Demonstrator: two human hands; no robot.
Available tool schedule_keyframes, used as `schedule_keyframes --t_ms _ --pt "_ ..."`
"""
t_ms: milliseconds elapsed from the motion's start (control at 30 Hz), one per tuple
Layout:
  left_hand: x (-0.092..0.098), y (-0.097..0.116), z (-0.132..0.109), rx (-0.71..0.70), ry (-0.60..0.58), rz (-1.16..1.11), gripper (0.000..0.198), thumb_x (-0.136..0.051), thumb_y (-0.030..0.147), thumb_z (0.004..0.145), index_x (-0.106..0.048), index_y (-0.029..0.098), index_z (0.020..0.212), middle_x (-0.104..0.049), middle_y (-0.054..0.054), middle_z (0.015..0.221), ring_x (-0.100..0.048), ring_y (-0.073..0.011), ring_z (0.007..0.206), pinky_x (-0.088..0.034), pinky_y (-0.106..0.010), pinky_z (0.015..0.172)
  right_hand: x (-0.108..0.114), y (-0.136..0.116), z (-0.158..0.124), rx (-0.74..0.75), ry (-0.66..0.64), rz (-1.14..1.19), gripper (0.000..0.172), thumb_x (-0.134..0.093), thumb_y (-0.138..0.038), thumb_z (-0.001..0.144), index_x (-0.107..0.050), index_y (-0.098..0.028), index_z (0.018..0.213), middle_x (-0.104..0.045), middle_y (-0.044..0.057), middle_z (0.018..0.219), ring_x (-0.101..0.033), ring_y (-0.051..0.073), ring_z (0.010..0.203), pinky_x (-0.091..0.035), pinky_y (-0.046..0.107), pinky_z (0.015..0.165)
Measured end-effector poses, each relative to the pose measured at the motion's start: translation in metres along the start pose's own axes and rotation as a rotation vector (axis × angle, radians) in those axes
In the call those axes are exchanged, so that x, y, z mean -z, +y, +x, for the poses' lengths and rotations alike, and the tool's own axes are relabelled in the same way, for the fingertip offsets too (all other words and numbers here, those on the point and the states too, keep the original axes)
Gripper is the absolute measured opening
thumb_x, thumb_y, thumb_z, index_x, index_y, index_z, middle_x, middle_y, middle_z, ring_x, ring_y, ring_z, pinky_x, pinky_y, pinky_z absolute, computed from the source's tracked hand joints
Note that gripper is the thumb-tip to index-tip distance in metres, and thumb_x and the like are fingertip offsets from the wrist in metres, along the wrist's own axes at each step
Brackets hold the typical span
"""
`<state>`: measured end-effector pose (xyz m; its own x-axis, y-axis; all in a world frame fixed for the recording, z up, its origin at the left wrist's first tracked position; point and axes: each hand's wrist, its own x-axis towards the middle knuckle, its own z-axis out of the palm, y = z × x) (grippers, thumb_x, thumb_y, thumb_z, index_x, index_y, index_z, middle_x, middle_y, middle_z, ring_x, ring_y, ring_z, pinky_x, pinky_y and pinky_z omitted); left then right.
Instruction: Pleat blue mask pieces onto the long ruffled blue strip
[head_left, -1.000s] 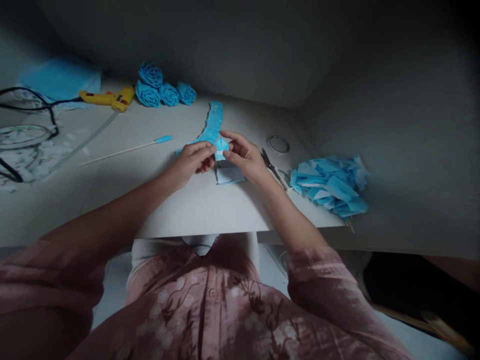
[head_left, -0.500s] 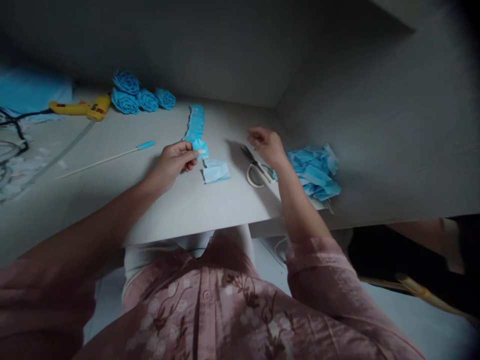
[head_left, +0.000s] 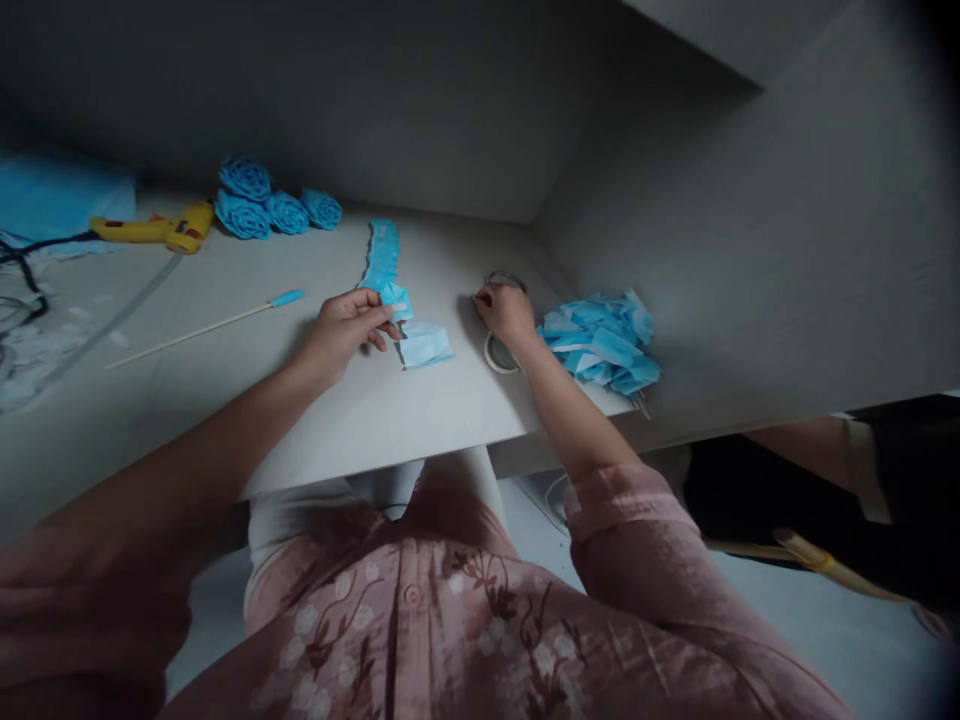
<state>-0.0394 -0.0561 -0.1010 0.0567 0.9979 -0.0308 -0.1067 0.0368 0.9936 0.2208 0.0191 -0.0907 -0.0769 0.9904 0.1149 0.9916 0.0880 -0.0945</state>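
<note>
**Blue paper on a grey desk**

A pale grey desk [head_left: 390, 410] sits in a dim corner, walls close on two sides.

From the head camera, my left hand [head_left: 341, 330] rests near the middle of the desk, thumb and fingers pinched shut on the near end of a ruffled blue paper strip [head_left: 382, 258] that runs away toward 12 o'clock. A folded blue paper piece [head_left: 425, 345] lies on the desk just beside that hand, at its 3 o'clock. My right hand [head_left: 506, 312] is down on the scissors [head_left: 495, 355], covering most of them; only a pale handle loop shows, and I cannot tell whether my fingers have closed on them. A heap of cut blue paper pieces [head_left: 600, 345] lies at 3 o'clock from that hand. At 10 o'clock, far back, sit blue paper roses [head_left: 274, 205] and a yellow glue gun [head_left: 161, 230]. A thin stick with a blue tip [head_left: 202, 325] lies at 9 o'clock.
</note>
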Motion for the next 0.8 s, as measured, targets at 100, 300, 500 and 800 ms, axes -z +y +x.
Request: schedule_keyframes --t_ms 100,300,500,800 --pt "-0.002 0.001 0.0 -0.016 0.003 -0.024 0.016 -0.078 0.02 0.087 -0.064 0.015 0.082 -0.077 -0.007 0.078 -0.069 -0.0111 0.061 -0.046 -0.021 0.053 -0.002 0.0 -0.001 -0.016 0.01 -0.002 0.04 -0.05 -0.021 0.104 -0.082 -0.015 0.128 -0.083 0.019 0.126 -0.078 0.034 0.116 -0.053 0.036 0.088" --pt "-0.003 -0.001 0.001 -0.015 0.013 -0.032 0.016 -0.08 0.02 0.086 -0.066 0.015 0.083 -0.077 -0.007 0.08 -0.069 -0.0115 0.061 -0.045 -0.021 0.051 -0.014 0.009 0.004 -0.024 0.057 0.097 0.037 -0.052 -0.021 0.104 -0.083 -0.014 0.124 -0.084 0.018 0.121 -0.078 0.031 0.109 -0.052 0.035 0.087" --pt "-0.003 -0.001 0.0 -0.021 0.029 -0.019 0.01 -0.076 0.018 0.089 -0.067 0.015 0.085 -0.077 -0.006 0.08 -0.067 -0.0106 0.059 -0.044 -0.02 0.052 -0.034 0.022 0.013 -0.021 0.131 0.33 0.028 -0.058 -0.015 0.098 -0.082 -0.012 0.111 -0.084 0.015 0.107 -0.074 0.025 0.095 -0.051 0.032 0.084" --pt "-0.003 0.005 -0.003 -0.013 0.025 -0.049 0.013 -0.072 0.02 0.091 -0.064 0.016 0.081 -0.076 -0.005 0.08 -0.066 -0.0111 0.06 -0.047 -0.021 0.056 -0.048 0.035 0.025 -0.032 0.158 0.621 0.013 -0.062 -0.022 0.089 -0.074 -0.018 0.087 -0.077 0.006 0.086 -0.068 0.022 0.082 -0.052 0.034 0.082"
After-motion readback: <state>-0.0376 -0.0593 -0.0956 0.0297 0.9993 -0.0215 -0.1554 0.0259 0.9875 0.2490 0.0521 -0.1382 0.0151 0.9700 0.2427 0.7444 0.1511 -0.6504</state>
